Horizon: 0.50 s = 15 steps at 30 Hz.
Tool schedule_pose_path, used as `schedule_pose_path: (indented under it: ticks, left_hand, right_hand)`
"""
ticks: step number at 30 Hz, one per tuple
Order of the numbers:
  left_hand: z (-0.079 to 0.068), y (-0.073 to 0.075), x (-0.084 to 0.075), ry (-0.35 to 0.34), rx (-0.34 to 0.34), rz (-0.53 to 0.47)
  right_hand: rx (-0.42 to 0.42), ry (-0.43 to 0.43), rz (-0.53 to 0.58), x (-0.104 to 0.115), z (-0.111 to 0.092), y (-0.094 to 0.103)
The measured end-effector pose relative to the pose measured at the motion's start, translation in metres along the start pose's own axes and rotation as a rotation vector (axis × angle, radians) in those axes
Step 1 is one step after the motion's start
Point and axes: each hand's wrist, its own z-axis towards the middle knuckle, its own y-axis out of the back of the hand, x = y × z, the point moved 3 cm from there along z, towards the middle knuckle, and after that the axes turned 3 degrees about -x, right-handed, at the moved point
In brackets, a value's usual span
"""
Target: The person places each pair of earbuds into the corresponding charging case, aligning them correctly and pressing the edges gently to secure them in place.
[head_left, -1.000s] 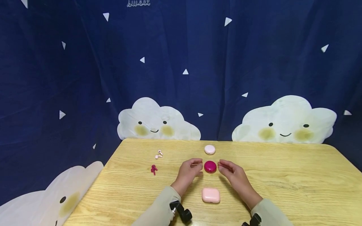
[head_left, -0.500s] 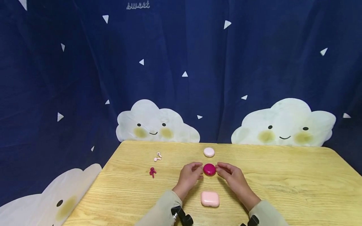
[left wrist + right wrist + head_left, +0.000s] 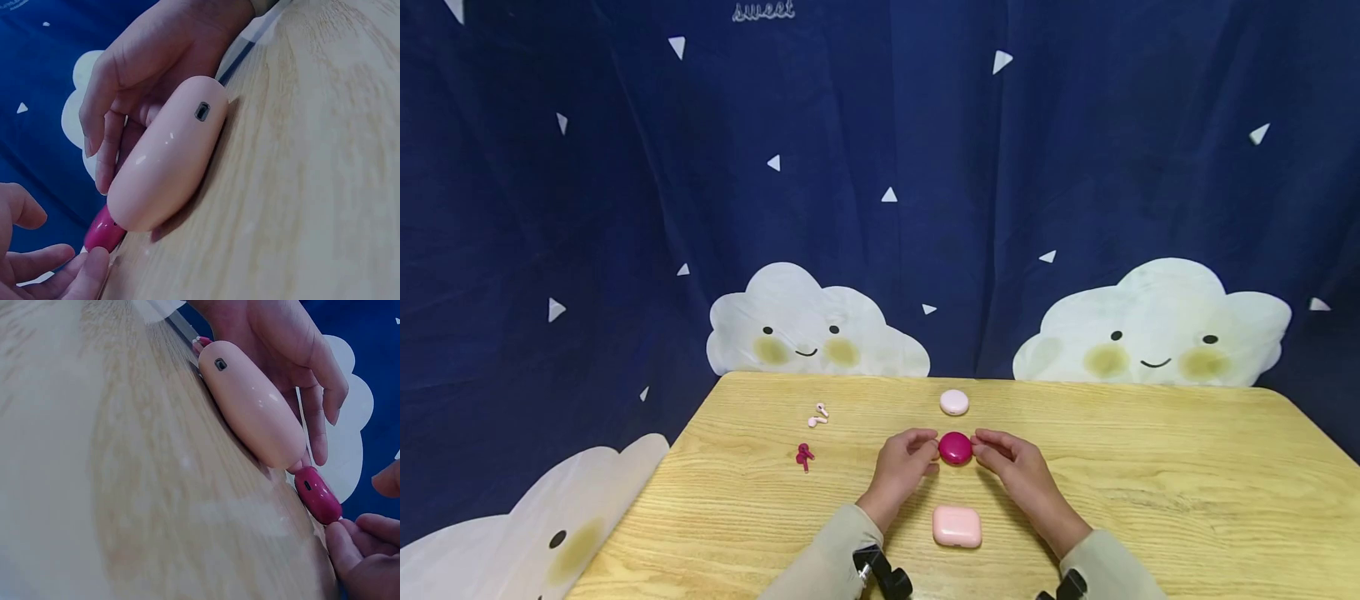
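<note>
Magenta case (image 3: 956,448) between left hand (image 3: 898,469) and right hand (image 3: 1026,481), apparently against both.

On the table (image 3: 1150,467), the middle case (image 3: 955,448) sits between left hand (image 3: 898,468) and right hand (image 3: 1021,473), the far case (image 3: 954,402) behind, the near case (image 3: 957,527) before it, the front earbuds (image 3: 803,455) and rear earbuds (image 3: 813,422) leftward.

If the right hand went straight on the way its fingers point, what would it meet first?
The magenta case, right at the tips of the right hand; they may already touch. Beyond it is the left hand.
</note>
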Motion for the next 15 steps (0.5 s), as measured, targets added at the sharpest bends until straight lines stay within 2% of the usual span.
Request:
schedule_pose_path:
  ticks: [7, 15]
  left_hand:
    - [0.001, 0.002, -0.004, -0.009, -0.020, -0.024]
    - [0.002, 0.001, -0.008, -0.086, -0.056, -0.046]
  right_hand:
    - [-0.026, 0.082, -0.025, -0.001, 0.007, -0.005]
    - [-0.100, 0.127, -0.156, 0.000, 0.015, -0.007]
